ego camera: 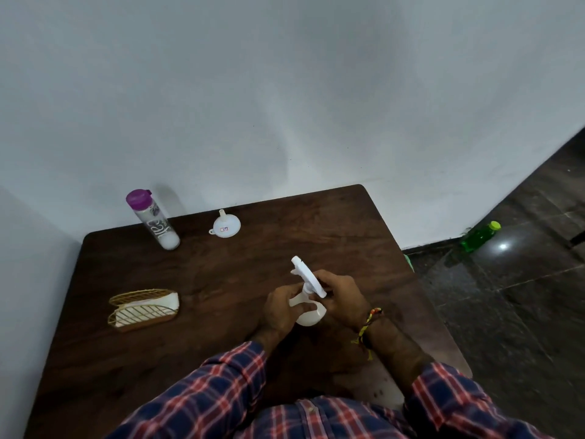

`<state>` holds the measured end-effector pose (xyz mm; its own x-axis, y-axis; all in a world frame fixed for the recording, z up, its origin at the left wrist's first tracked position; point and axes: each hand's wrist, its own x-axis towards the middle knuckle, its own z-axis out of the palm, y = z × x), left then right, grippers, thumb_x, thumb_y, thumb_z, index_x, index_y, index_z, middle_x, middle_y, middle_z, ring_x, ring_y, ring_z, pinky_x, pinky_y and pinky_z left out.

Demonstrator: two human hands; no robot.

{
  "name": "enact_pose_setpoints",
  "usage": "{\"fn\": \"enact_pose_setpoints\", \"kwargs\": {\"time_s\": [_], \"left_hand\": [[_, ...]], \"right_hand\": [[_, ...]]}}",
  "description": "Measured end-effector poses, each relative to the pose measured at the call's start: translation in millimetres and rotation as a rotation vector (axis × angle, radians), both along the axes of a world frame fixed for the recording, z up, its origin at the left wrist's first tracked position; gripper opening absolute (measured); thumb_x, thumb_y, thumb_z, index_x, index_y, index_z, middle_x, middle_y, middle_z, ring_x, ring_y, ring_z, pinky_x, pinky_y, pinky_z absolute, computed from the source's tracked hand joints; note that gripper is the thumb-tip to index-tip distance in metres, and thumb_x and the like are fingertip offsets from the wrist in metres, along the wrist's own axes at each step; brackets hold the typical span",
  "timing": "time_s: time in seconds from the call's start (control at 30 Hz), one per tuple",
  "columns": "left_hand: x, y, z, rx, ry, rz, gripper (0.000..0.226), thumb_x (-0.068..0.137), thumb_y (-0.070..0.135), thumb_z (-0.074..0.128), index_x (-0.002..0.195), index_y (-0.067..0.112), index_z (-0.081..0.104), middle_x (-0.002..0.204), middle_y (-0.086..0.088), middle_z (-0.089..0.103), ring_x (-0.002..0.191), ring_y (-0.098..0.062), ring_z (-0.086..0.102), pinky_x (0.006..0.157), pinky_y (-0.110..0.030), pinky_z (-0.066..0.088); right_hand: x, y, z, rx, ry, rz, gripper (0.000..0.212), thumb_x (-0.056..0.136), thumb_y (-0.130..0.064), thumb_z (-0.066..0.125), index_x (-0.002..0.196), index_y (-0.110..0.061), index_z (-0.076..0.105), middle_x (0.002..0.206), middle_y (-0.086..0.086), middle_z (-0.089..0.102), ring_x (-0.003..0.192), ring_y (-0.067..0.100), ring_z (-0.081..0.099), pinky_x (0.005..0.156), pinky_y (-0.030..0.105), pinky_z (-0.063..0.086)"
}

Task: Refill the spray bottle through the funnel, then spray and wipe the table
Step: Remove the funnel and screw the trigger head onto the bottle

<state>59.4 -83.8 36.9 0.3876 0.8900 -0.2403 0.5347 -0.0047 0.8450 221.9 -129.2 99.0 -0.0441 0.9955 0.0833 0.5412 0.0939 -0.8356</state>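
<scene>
Both hands grip the white plastic spray bottle (308,315) above the dark wooden table (221,312): left hand (280,312) round its body, right hand (343,299) at the trigger head. The white plastic funnel (225,225) lies well apart.

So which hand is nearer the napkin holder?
Left. The left hand is on the spray bottle, on the side facing the napkin holder; the right hand is on the bottle's far side.

Plain white wall (285,90); dark glossy tiled floor (522,280); corner setting.
</scene>
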Motion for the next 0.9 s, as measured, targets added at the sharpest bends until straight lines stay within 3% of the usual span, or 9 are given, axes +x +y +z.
{"fn": "enact_pose_setpoints", "kwargs": {"time_s": [0.17,0.27,0.33,0.4,0.5,0.57,0.67,0.77,0.9], "left_hand": [[0.8,-1.0,3.1,-0.008,-0.044,-0.030,0.045,0.073,0.056,0.072,0.113,0.037,0.069,0.106,0.021,0.071,0.102,0.001,0.063,0.087,-0.023,0.052],[1.0,-4.3,2.2,0.037,-0.016,-0.011,0.034,0.083,0.046,0.068,0.115,0.034,0.069,0.105,0.017,0.072,0.099,-0.003,0.066,0.083,-0.023,0.055],[1.4,-5.5,3.5,0.045,-0.015,0.017,0.030,0.084,0.044,0.067,0.112,0.033,0.071,0.101,0.017,0.072,0.096,-0.004,0.068,0.079,-0.020,0.055],[2.5,-6.2,5.4,0.042,-0.016,0.033,0.037,0.080,0.050,0.070,0.112,0.032,0.071,0.102,0.018,0.070,0.095,-0.001,0.064,0.080,-0.020,0.051],[2.0,-7.8,9.4,0.044,-0.042,0.022,0.038,0.077,0.049,0.072,0.113,0.037,0.070,0.098,0.025,0.067,0.096,0.003,0.063,0.078,-0.012,0.047],[0.6,-7.8,12.6,0.065,-0.066,-0.001,0.026,0.076,0.057,0.067,0.102,0.054,0.067,0.091,0.033,0.068,0.092,0.007,0.065,0.072,-0.006,0.046],[0.4,-6.2,15.7,0.074,-0.052,0.000,0.019,0.075,0.068,0.057,0.092,0.062,0.064,0.089,0.033,0.069,0.088,0.011,0.064,0.072,-0.013,0.051],[0.2,-6.1,17.3,0.062,-0.042,-0.009,0.031,0.074,0.068,0.061,0.100,0.053,0.068,0.087,0.032,0.068,0.087,0.013,0.063,0.069,-0.011,0.048],[-0.8,-7.2,19.6,0.076,0.005,-0.002,0.032,0.080,0.056,0.067,0.107,0.039,0.071,0.088,0.026,0.071,0.087,0.006,0.066,0.070,-0.012,0.049]], "right_hand": [[-13.9,-1.7,-6.2,-0.089,-0.181,-0.214,0.043,0.076,-0.050,0.076,0.090,-0.015,0.055,0.081,-0.004,0.070,0.071,0.010,0.067,0.066,0.029,0.055],[-19.9,-10.4,-9.0,-0.102,-0.148,-0.171,0.043,0.079,-0.045,0.075,0.111,-0.026,0.053,0.090,-0.016,0.065,0.078,0.000,0.062,0.071,0.016,0.050],[-24.2,-17.5,-11.3,-0.118,-0.100,-0.105,0.051,0.089,-0.039,0.066,0.133,-0.024,0.046,0.110,-0.013,0.066,0.097,0.002,0.064,0.087,0.020,0.051],[-27.3,-21.3,-10.9,-0.111,-0.032,-0.140,0.044,0.098,-0.031,0.054,0.140,-0.022,0.045,0.115,-0.006,0.068,0.103,0.009,0.066,0.093,0.029,0.052],[-26.0,-16.2,-8.5,-0.065,-0.032,-0.278,0.026,0.092,-0.020,0.064,0.117,-0.014,0.061,0.099,-0.001,0.073,0.091,0.014,0.069,0.084,0.036,0.055],[-24.4,-13.8,-6.7,-0.069,-0.046,-0.320,0.036,0.083,-0.028,0.074,0.112,-0.011,0.060,0.095,0.000,0.072,0.088,0.015,0.069,0.079,0.033,0.055],[-28.4,-15.0,-7.8,-0.071,-0.013,-0.269,0.043,0.083,-0.030,0.073,0.117,-0.010,0.057,0.097,0.000,0.070,0.090,0.017,0.067,0.080,0.036,0.055],[-29.6,-14.3,-11.2,-0.044,0.005,-0.322,0.019,0.083,-0.018,0.067,0.102,-0.013,0.064,0.087,-0.002,0.071,0.082,0.015,0.067,0.077,0.041,0.055],[-30.3,-15.4,-11.6,-0.075,0.052,-0.421,0.029,0.076,-0.037,0.073,0.092,-0.016,0.061,0.078,-0.008,0.067,0.074,0.008,0.065,0.068,0.032,0.055]]}}
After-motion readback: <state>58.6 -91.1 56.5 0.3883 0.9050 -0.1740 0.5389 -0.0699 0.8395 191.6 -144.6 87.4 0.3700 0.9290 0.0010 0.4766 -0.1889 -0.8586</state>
